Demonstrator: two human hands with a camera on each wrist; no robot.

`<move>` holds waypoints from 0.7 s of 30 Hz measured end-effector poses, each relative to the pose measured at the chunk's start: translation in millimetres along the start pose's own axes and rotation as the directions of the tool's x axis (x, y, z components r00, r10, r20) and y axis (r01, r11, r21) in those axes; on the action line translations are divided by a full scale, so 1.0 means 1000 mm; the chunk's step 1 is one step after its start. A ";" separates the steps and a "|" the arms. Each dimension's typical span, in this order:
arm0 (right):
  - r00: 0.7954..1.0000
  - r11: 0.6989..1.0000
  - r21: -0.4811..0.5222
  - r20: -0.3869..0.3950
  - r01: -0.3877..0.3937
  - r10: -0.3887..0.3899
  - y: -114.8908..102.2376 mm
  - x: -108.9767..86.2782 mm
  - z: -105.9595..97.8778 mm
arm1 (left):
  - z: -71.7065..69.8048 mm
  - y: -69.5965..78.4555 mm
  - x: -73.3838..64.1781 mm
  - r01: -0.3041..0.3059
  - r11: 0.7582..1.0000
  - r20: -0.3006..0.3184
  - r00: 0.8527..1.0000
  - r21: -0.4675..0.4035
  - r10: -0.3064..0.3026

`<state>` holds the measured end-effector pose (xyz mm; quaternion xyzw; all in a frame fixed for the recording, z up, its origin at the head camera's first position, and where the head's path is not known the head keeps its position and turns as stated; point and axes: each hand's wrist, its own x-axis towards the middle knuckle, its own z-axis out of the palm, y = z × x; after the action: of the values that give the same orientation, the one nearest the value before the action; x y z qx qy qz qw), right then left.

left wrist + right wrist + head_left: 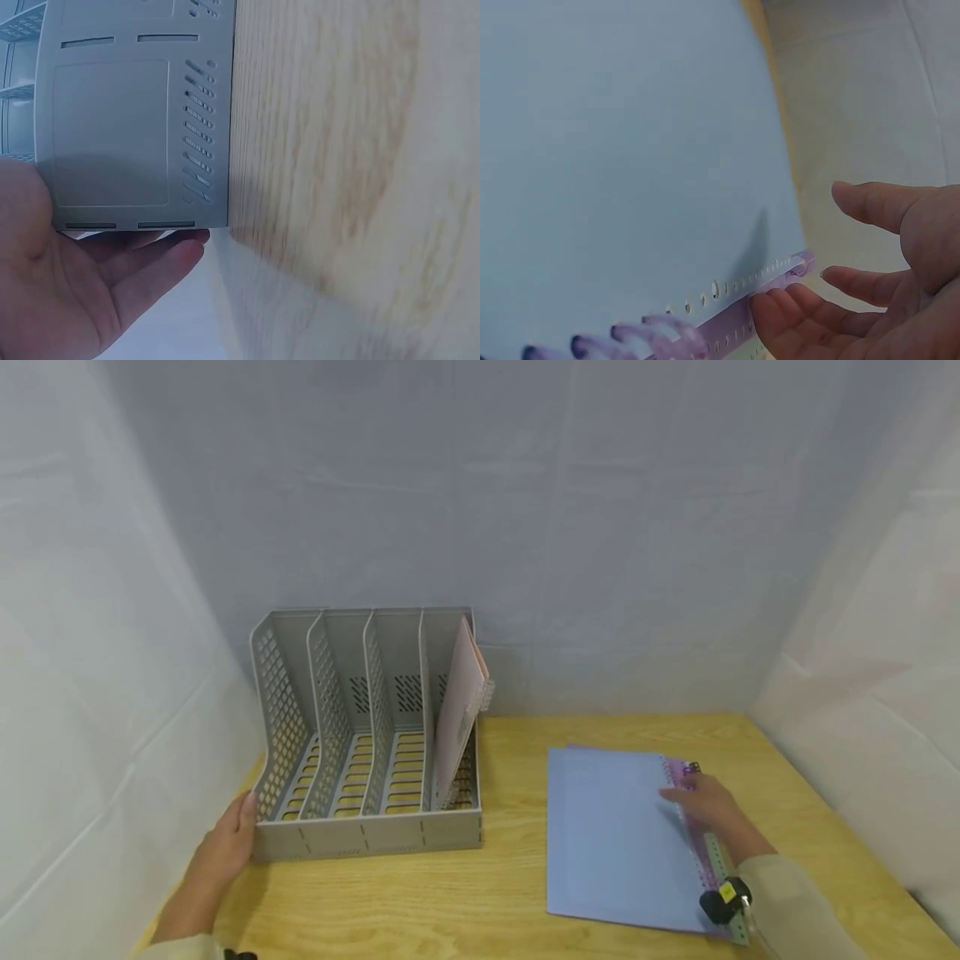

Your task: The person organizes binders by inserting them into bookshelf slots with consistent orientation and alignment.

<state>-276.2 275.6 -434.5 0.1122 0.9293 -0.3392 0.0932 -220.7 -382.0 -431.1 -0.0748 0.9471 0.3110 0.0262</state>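
Note:
A grey file rack (367, 832) with several upright compartments stands on the left of the table. At its front left corner my left hand (222, 846) holds the side wall, fingers along the outside; the left wrist view shows this hand (75, 292) below the rack's front panel (112, 135). A pink spiral notebook (459, 710) leans in the rightmost compartment. On the right lies a stack topped by a blue-covered notebook (618, 835). My right hand (708, 810) is at its ringed edge, fingertips by the purple binding (735, 322), thumb spread apart from the fingers.
Beneath the blue cover a purple notebook edge (678, 768) and a pale green punched strip (716, 856) stick out. White sheeting (600, 543) closes off the back and both sides of the wooden table (390, 902).

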 end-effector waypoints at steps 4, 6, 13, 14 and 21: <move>1.000 1.000 0.015 0.012 -0.028 0.027 0.003 0.002 0.001 | 0.000 0.001 0.002 0.026 0.999 0.010 1.000 0.036 -0.027; 0.999 0.999 0.027 0.013 -0.033 0.033 0.005 0.003 0.001 | 0.002 0.001 0.002 0.040 0.998 0.012 0.999 0.042 -0.041; 0.999 0.995 0.086 0.016 -0.044 0.043 0.012 0.006 0.003 | 0.003 0.001 0.007 0.030 0.999 0.028 0.999 0.046 -0.031; 0.999 0.995 0.092 0.017 -0.044 0.043 0.012 0.006 0.004 | 0.003 0.000 0.007 0.026 0.999 0.033 0.999 0.045 -0.028; 0.998 0.991 0.126 0.045 -0.049 0.043 0.013 0.008 0.005 | 0.003 -0.002 0.007 0.028 0.999 0.053 0.998 0.019 -0.029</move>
<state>-279.9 283.2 -448.7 0.1322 0.9009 -0.3976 0.1133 -227.3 -383.2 -435.4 -0.0797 0.9477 0.3038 0.0564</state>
